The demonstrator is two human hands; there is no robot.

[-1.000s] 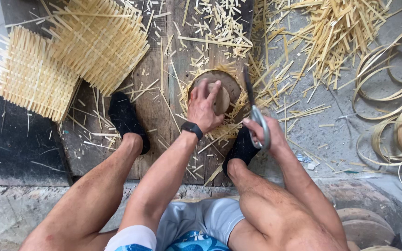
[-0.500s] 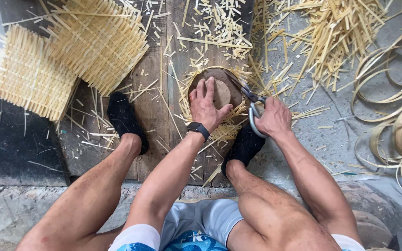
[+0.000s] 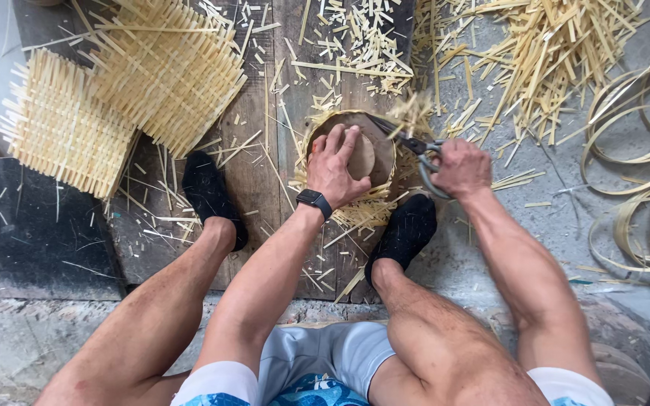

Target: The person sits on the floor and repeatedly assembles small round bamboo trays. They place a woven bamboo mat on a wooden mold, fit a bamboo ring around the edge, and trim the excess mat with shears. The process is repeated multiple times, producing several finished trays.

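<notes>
Where the wooden boards [image 3: 253, 173] run down the middle of the floor, a round woven piece [image 3: 374, 139] with a brown disc [image 3: 361, 156] on top, lying flat between the two black-socked feet; pressed down by the left hand [image 3: 336, 169], fingers spread wide over the disc, palm flat, a black smartwatch [image 3: 314, 201] on the wrist; just right of it, the right hand [image 3: 460, 167], closed around the handles of a pair of scissors [image 3: 414, 144], blades pointing far and left, meeting the rim of the woven piece, loose strip ends sticking out there; under and near the piece, a fan of pale bamboo strips [image 3: 359, 214] lying toward the right foot [image 3: 404, 229]; left foot [image 3: 208, 192] well to the left on the boards; farther left, two square woven mats [image 3: 126, 90] with fringed edges, overlapping, one partly off the boards; far and right, a thick scatter of cut bamboo slivers [image 3: 543, 53] on grey concrete; at the right edge, coiled thin bamboo hoops [image 3: 641, 180], several nested; near left, a dark slab [image 3: 31, 225] flecked with small offcuts.
</notes>
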